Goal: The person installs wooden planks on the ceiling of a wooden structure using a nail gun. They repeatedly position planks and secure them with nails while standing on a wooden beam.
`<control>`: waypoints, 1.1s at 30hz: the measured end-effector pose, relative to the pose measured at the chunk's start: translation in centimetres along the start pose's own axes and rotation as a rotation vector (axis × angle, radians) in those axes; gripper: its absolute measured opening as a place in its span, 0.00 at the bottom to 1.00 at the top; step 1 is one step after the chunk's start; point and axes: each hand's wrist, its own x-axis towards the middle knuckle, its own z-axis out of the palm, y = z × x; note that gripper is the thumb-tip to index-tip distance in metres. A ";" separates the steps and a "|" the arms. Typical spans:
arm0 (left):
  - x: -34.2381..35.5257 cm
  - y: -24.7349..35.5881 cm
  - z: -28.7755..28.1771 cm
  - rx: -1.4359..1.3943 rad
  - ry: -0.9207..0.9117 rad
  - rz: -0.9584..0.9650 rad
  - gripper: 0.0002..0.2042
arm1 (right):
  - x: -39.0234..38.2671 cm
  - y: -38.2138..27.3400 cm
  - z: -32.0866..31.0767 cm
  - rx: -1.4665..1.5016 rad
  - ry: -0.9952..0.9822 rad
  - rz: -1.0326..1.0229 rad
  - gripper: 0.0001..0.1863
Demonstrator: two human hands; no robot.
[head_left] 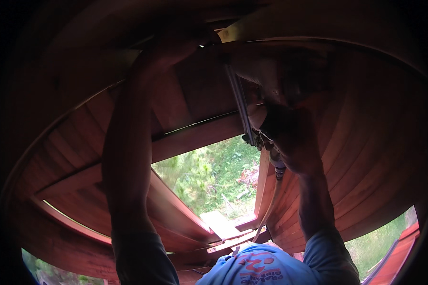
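Observation:
Both my arms reach up toward dark reddish wooden boards overhead. My right hand [295, 142] is wrapped round the grip of an air nailer [243, 102], whose long, narrow magazine slants up to the left. An air hose [272, 206] runs down from the coupling [279, 170] at the nailer's lower end. The nailer's upper part is lost in shadow near the boards. At the upper middle, my left hand [185, 43] is raised against the underside of the wood, beside a lit pale board edge [228, 34]. Shadow hides its fingers.
Curved plank panelling [352, 156] surrounds me, with a crossbeam [195, 137] in front. Below the beam, a framed opening [214, 175] shows greenery outside. A pale board [219, 225] lies at its lower edge. More openings show at the lower left and lower right.

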 end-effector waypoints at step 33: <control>0.3 -4.0 0.7 0.182 -0.210 0.013 0.13 | -20.4 21.5 4.7 0.012 -0.631 0.368 0.30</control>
